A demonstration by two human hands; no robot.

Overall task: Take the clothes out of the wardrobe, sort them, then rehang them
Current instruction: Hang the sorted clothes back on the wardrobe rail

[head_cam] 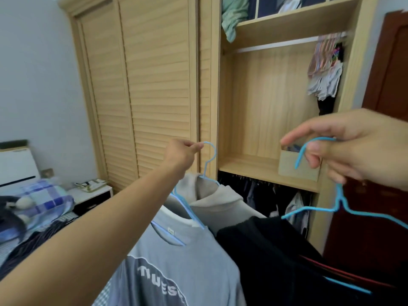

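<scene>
left hand (183,154) raised in front of the open wardrobe (271,102), thumb and fingers pinched on the hook of a blue hanger (207,160). at least 2 garments hang below it: a grey t-shirt (176,257) with white lettering in front, a pale hoodie (212,199) behind. whether both share 1 hook i cannot tell; more than 1 blue wire shows at the collars.

right hand (344,149) close to the lens and blurred. fingers loosely curled with the hook of a second blue hanger (331,195) looped over them, index finger stretched forward. a black garment (276,250) hangs under it.

rail (276,44) in the upper bay is bare over most of its span; a bunch of spare hangers (324,54) and some pale socks (326,80) sit at its far right. lower bay holds dark clothes.

judgement: rehanging stage, these go up on the upper rail.

method notes:
- lift the left hook well above the rail, then lower it on, hook opening facing the back panel.
- place it left of centre so the black garment has room.
- do 1 hand at a time; the right hold looks loose, so tighten it before reaching.
- check the hoodie hood does not snag on the shelf edge.
</scene>
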